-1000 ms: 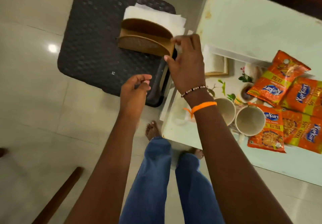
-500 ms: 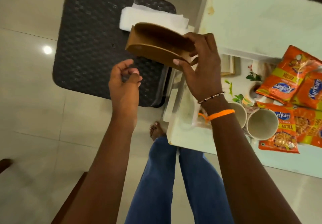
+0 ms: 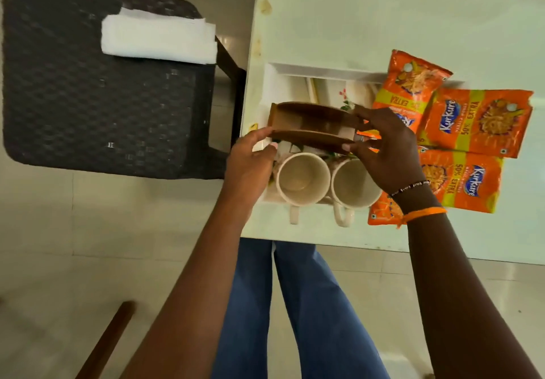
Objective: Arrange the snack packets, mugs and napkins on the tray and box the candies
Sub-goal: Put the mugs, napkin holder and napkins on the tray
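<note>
Fingers (image 3: pixel 358 147) gripping napkin holder (image 3: pixel 312 126) over mugs (image 3: pixel 303 178), packets (image 3: pixel 477 122) beside

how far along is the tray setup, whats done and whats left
Done: two mugs stand in the white tray, and the snack packets lie at its right edge. In hand: the left hand and right hand hold the empty brown napkin holder over the tray. Left: the napkins sit on the dark chair. No candies or box are visible.
</note>
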`<state>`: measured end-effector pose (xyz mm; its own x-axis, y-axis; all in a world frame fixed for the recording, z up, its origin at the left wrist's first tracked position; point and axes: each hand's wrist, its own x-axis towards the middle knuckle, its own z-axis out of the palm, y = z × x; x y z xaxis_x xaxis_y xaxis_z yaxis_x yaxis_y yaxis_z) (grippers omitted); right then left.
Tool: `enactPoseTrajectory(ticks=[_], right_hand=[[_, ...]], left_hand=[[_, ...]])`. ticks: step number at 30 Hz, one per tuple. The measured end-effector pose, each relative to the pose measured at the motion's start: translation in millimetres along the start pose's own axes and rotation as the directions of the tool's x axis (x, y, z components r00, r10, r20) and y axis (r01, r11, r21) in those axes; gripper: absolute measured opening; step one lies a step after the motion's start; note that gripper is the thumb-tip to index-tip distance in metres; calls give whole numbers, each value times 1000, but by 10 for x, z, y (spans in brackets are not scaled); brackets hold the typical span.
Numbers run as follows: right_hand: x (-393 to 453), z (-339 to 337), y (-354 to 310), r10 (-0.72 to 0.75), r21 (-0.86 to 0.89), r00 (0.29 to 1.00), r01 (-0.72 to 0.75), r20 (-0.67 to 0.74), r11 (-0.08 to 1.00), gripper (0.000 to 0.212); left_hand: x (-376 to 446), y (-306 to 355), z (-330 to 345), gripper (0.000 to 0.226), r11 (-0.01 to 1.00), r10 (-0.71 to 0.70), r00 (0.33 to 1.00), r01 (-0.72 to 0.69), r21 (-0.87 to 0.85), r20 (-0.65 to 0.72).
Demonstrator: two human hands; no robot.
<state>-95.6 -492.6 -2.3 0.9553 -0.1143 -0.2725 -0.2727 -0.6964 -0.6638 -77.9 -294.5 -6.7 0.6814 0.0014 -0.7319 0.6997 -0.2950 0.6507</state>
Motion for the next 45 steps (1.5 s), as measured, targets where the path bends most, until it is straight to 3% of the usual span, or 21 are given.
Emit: enactPoseTrajectory(ticks=[5,12,18,20,26,31,35,39,41,45], right_hand=[[87,-45,176,-33,-84,994,42,105,996,52],[83,-21,229,-10,-34,990,15,144,999,53],[128,-57,106,16,-107,977,8,214,994,51],[161,-74,-1,8,-136,974,24,228,990,46],[387,113,-487,168,-76,960,-154,222,985,35],[726,534,-1012,162,-200,970,-126,180,972,29],[1131,998,-1413,221,76,969,-230,114,970,36],[1492,1502,-1662,434,433,874,-486,220,759,51],[1590,1638,-1672,489,483,856,-503,166,717,51],[1536,1622,-1580,464,415,880,-460,97,785,46]], left_hand=[[11,-28,199,28,992,-125,992,125,14,1],[69,-94,298,22,988,-151,988,151,-2,-44],[107,-149,222,21,985,-166,986,165,-45,-21],[141,-140,116,15,984,-165,986,165,-74,4],[341,-64,-553,17,983,-133,991,129,-129,-22],[608,102,-1185,21,988,-108,993,102,-118,-51],[813,227,-1551,18,988,-103,993,95,-124,-53],[997,299,-1759,14,985,-121,991,112,-130,-62],[1063,302,-1822,13,985,-131,989,121,-125,-70],[1099,246,-1833,17,980,-131,988,116,-164,-86]])
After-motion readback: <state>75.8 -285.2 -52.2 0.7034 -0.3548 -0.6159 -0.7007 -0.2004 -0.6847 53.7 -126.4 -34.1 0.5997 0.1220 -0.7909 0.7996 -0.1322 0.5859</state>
